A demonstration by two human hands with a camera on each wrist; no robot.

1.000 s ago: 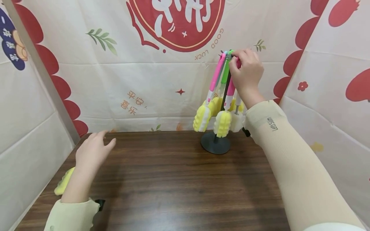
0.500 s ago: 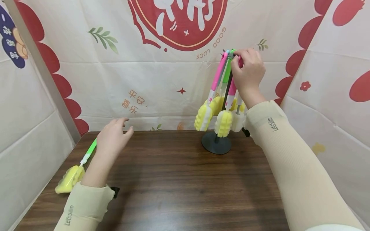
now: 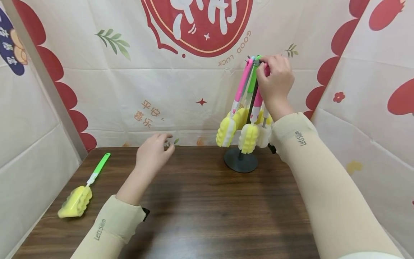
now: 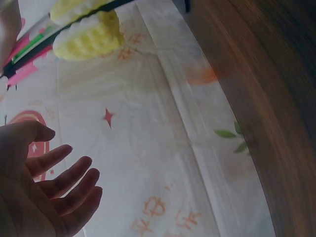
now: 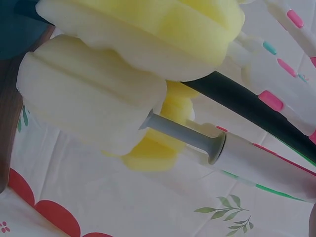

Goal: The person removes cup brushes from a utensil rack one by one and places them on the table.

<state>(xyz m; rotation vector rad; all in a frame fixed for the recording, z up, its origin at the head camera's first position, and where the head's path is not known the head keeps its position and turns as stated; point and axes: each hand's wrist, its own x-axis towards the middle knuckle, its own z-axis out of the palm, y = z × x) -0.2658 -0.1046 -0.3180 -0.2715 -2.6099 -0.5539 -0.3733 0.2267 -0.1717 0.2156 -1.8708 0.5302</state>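
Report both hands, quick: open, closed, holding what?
Left hand: open, holding nothing.
Right hand: closed, apparently pinching the white cylindrical brush handle, though the contact itself is hidden.

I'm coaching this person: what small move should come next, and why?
Probably bring the left hand over to the hanging brushes: it holds nothing and is short of their stand, while the right hand is at their tops, where a second hand could help.
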